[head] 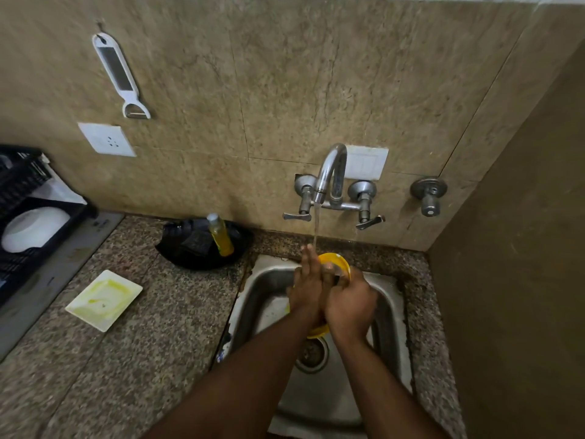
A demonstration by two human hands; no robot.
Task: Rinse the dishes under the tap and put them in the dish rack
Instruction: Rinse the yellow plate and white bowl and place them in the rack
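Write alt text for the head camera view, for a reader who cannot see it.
Over a steel sink, a person's left hand and right hand hold a yellow dish under the running tap. On the counter to the left lie a soiled white square plate and a black dish rack holding a white bowl.

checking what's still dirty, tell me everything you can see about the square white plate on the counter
The square white plate lies flat on the speckled granite counter, left of the sink and apart from it. It is shallow with a raised rim and rounded corners, and looks like ceramic or plastic. Yellow-green smears and streaks cover its inner face, so it looks unrinsed. Nothing rests on it and neither hand touches it.
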